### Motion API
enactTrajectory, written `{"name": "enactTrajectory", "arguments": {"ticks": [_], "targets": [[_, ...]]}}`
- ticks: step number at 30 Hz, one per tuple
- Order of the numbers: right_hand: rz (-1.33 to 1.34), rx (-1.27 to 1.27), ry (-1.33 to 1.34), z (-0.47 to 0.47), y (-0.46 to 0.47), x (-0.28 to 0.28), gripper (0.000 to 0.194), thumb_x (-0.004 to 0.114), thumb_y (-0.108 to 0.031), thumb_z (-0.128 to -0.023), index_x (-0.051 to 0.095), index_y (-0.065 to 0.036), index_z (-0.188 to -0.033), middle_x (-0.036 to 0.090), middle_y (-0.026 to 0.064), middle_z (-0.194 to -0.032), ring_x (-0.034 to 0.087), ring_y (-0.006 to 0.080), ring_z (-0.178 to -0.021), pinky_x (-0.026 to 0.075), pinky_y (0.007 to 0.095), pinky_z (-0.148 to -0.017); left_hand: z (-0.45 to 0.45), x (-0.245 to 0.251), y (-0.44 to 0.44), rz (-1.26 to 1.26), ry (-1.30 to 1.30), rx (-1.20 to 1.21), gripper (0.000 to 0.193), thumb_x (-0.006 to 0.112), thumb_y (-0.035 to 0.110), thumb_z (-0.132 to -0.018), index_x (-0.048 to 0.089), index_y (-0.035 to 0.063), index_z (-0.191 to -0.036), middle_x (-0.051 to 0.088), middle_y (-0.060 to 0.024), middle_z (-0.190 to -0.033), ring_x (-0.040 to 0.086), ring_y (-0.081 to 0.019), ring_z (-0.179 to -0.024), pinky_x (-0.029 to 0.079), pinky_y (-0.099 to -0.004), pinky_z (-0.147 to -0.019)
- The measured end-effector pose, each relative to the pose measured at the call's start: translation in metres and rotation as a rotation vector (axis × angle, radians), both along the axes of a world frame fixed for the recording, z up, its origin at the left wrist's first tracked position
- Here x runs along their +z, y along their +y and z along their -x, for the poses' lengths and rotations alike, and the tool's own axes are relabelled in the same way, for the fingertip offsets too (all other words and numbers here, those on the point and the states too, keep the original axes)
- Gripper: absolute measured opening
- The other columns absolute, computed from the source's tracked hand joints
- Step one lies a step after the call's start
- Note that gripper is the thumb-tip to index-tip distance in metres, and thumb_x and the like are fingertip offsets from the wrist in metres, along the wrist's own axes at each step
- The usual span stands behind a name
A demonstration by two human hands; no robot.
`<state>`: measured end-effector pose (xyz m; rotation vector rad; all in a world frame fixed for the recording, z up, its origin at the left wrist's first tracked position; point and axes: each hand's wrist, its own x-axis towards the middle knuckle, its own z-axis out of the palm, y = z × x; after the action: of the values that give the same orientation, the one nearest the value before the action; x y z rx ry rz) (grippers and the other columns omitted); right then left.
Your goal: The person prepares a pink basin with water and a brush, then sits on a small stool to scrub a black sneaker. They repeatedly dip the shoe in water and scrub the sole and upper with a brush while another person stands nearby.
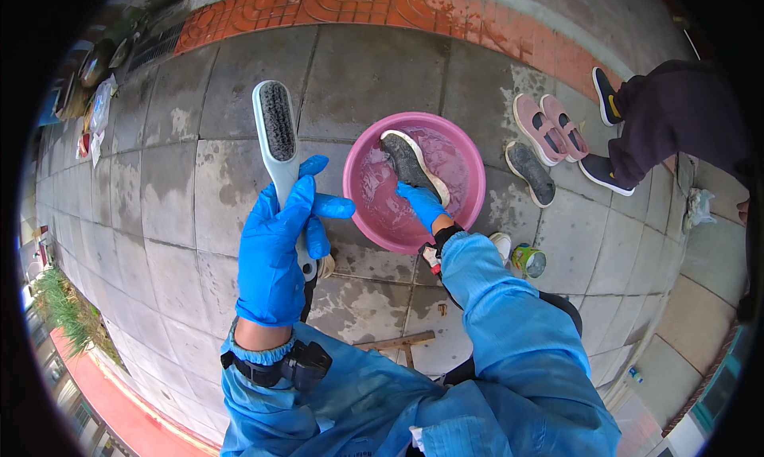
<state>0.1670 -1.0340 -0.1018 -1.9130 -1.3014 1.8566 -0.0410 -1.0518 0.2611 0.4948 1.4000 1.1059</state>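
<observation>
My left hand (277, 242), in a blue glove, grips the handle of a pale scrubbing brush (279, 121). The brush stands head up, its dark grey bristles facing me, left of a pink plastic basin (356, 212). Inside the basin is soapy-looking water (376, 179). My right hand (425, 203), gloved too, holds one end of a dark grey fabric shoe (407, 161) with a white sole. That shoe lies slanted in the basin; my fingers hide part of its near end.
A similar dark grey shoe (531, 173) lies right of the basin. Beyond it stand pink strap shoes (540, 129) near another person's legs (674, 120). A green container (529, 261) stands on the paving (573, 242). Wooden pieces (397, 342) lie near my feet.
</observation>
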Motion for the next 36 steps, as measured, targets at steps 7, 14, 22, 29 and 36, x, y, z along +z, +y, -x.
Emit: {"name": "enactTrajectory", "arguments": {"ticks": [7,14,22,29,36], "targets": [[-0.031,-0.026,-0.298,-0.030,0.027,0.078,0.042,0.062,-0.035,-0.082,0.062,-0.012,-0.117,0.057,0.0212,-0.120,0.055,0.0304,-0.110,0.046,0.0382,-0.085,-0.001,0.000,0.000,-0.048,-0.021,-0.026,0.039,0.048,0.023,-0.097,0.048,-0.0021,-0.127,0.069,-0.0096,-0.084,0.046,-0.0050,-0.051,0.038,-0.0167,-0.048],[-0.451,0.677,-0.871,0.003,0.017,0.086,0.080,0.073,-0.035,-0.074,0.032,-0.024,-0.141,0.020,0.0161,-0.150,0.028,0.0433,-0.133,0.035,0.0518,-0.101,-0.003,0.001,-0.002,-0.004,-0.018,-0.033,0.039,0.048,0.022,-0.097,0.048,-0.0022,-0.128,0.068,-0.0098,-0.084,0.045,-0.0045,-0.050,0.036,-0.0156,-0.046],[-0.359,0.772,-0.698,-0.018,0.014,0.011,0.084,0.067,-0.018,-0.077,0.018,-0.028,-0.145,0.016,0.0183,-0.151,0.025,0.0496,-0.132,0.036,0.0548,-0.101,-0.004,0.007,-0.001,0.032,-0.027,-0.004,0.038,0.048,0.022,-0.097,0.048,-0.0023,-0.127,0.069,-0.0095,-0.083,0.044,-0.0044,-0.048,0.036,-0.0160,-0.046],[-0.293,0.840,-0.677,-0.015,0.017,-0.001,0.090,0.068,-0.022,-0.078,0.011,-0.023,-0.147,0.011,0.0244,-0.151,0.020,0.0534,-0.132,0.027,0.0549,-0.107,-0.008,0.008,0.005,0.033,-0.067,0.000,0.037,0.048,0.022,-0.098,0.049,-0.0016,-0.126,0.069,-0.0098,-0.082,0.045,-0.0047,-0.048,0.037,-0.0156,-0.045],[-0.305,0.785,-0.759,-0.003,0.003,-0.011,0.087,0.065,-0.025,-0.075,0.016,-0.023,-0.148,0.012,0.0199,-0.152,0.016,0.0494,-0.135,0.024,0.0553,-0.109,-0.004,0.005,0.001,0.066,-0.059,0.019,0.038,0.049,0.023,-0.097,0.049,-0.0006,-0.127,0.068,-0.0102,-0.082,0.046,-0.0060,-0.048,0.039,-0.0168,-0.047]]}}
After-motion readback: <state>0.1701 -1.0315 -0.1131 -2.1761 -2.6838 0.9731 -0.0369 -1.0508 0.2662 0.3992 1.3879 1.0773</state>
